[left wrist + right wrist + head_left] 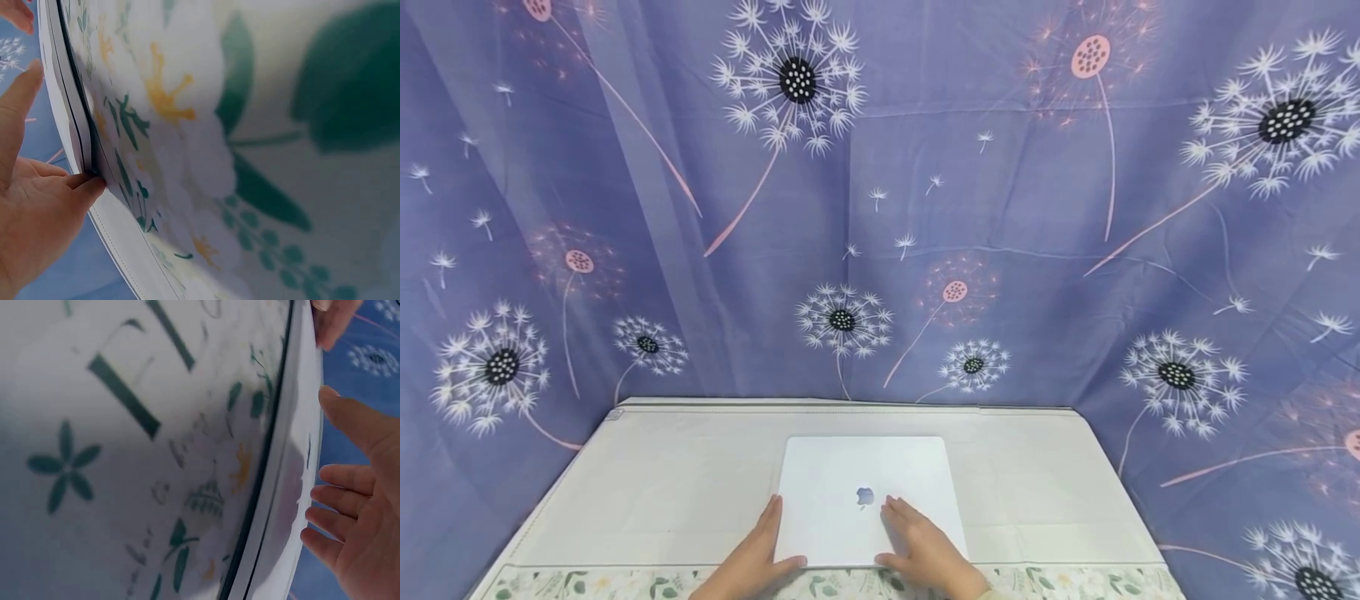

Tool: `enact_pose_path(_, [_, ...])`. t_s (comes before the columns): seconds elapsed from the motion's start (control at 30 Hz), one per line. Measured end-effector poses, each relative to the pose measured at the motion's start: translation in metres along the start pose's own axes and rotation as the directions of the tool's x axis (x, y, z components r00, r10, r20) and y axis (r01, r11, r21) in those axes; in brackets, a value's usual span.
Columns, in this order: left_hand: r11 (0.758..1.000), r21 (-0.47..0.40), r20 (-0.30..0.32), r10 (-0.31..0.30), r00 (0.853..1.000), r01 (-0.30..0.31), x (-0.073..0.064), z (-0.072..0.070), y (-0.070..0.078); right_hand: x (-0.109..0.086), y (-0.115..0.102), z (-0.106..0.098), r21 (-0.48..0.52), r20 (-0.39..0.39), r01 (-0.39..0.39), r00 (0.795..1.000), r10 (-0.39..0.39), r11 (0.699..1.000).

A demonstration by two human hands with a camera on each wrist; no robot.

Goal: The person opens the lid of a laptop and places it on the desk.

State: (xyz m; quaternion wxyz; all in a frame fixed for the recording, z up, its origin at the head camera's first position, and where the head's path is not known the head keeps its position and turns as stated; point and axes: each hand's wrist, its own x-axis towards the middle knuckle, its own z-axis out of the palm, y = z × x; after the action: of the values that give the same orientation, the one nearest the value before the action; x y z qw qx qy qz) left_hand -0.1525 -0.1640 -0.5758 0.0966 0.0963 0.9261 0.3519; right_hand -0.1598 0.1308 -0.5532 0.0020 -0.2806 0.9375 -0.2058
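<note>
A closed silver laptop (827,475) with an apple logo lies flat near the front of the white table, its lid up. My left hand (754,546) is at its left side, fingers along the left edge and thumb by the front left corner. In the left wrist view, fingertips of the left hand (47,206) touch the corner of the laptop (76,119). Over the right part of the lid lies my right hand (922,546), fingers extended towards the logo. The right wrist view shows the right hand (362,506) with fingers relaxed beside the laptop's edge (267,494).
The white table (685,467) reaches back to a purple curtain (910,183) with dandelion prints, which also hangs at both sides. A floral cloth strip (1045,581) with green leaves runs along the table's front edge.
</note>
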Motion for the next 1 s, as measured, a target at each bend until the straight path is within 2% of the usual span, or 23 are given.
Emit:
enact_pose_path(0.2, [1.000,-0.027,0.043,-0.008,0.999,0.009,-0.003,0.000,-0.005,0.000,-0.006,0.005,-0.117,0.020,0.059,0.998,-0.057,0.991])
enact_pose_path(0.43, [0.999,0.033,0.027,0.001,1.000,-0.002,-0.003,0.005,-0.006,0.002,-0.009,0.011,-0.259,0.035,0.095,0.995,-0.089,0.961])
enact_pose_path(0.57, [0.999,0.038,0.018,0.011,1.000,-0.012,-0.003,0.005,-0.007,0.005,-0.010,0.015,-0.305,0.029,0.098,0.995,-0.094,0.947])
enact_pose_path(0.77, [0.999,0.047,0.003,0.023,1.000,-0.024,-0.004,0.005,-0.005,0.005,-0.010,0.017,-0.349,0.014,0.139,0.990,-0.143,0.927])
enact_pose_path(0.9, [0.999,0.043,-0.003,0.024,1.000,-0.023,-0.005,0.004,-0.005,0.005,-0.013,0.017,-0.354,0.025,0.150,0.988,-0.151,0.923])
enact_pose_path(1.0, [0.999,0.040,-0.007,0.027,1.000,-0.026,-0.005,0.004,-0.006,0.006,-0.016,0.016,-0.355,0.045,0.137,0.991,-0.130,0.925])
